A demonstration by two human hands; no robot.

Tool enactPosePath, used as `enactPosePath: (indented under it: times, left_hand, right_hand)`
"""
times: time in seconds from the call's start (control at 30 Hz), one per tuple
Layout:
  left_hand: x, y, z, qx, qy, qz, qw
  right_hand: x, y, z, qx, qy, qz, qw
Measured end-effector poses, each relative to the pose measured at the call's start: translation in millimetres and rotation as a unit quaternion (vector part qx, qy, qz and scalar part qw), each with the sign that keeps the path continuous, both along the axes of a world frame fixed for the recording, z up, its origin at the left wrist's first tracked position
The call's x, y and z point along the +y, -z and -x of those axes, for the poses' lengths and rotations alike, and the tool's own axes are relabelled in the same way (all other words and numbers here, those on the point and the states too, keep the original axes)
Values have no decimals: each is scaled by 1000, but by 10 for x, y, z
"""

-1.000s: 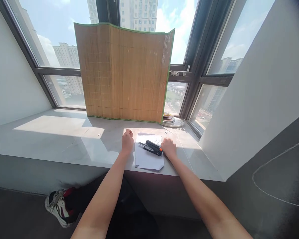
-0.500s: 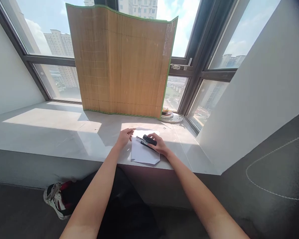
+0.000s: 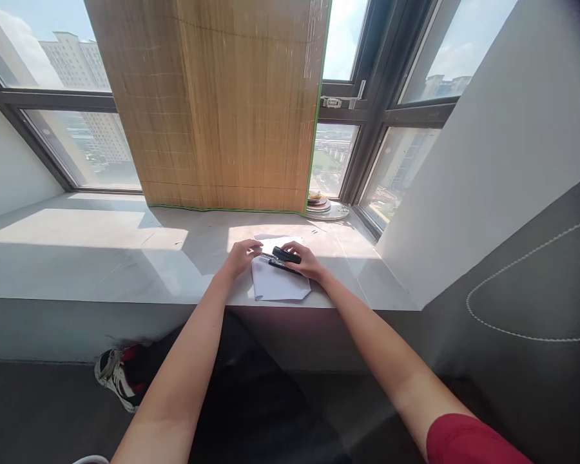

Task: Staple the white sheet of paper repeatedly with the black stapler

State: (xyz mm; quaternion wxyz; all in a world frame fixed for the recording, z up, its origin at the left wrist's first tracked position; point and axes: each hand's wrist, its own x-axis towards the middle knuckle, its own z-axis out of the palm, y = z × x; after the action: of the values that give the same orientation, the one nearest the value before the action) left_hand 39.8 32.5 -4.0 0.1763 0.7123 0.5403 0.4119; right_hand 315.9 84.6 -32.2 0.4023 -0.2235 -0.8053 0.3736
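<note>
A black stapler lies over white sheets of paper, its top lifted away from the metal staple channel and black base. My right hand grips it from the right, fingers over the lifted top and thumb low near the base. At the stapler's left end, my left hand has thumb and fingertips drawn together beside the metal channel. Whatever is between those fingertips is too small to make out.
The paper rests on a pale windowsill with a front edge. Behind it a bamboo mat leans against the window. Stacked plates stand in the right corner. A beaded cord hangs at the right.
The head view has tilted downward. My left fingertips have come in closer to the stapler's metal end. My right hand keeps its hold on the stapler.
</note>
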Motion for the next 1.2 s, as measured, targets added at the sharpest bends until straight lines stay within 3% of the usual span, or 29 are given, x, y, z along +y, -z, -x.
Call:
enactPosePath:
  times: [0.33, 0.63, 0.87, 1.03, 1.2]
  left_hand:
    - [100, 36, -202, 105, 18, 0, 994]
    - [154, 117, -129, 81, 17, 9, 996]
    - [48, 98, 8, 1, -59, 67, 996]
    - [-36, 40, -195, -98, 47, 107, 988]
    - [-111, -75, -401, -98, 118, 101, 983]
  right_hand:
    - [-14, -52, -20, -6, 0, -1, 1000]
    - [-2, -33, -22, 0, -5, -4, 1000]
    - [17, -4, -16, -7, 13, 0, 1000]
    - [-32, -42, -27, 55, 26, -6, 998]
    - [-68, -55, -35, 61, 37, -37, 997]
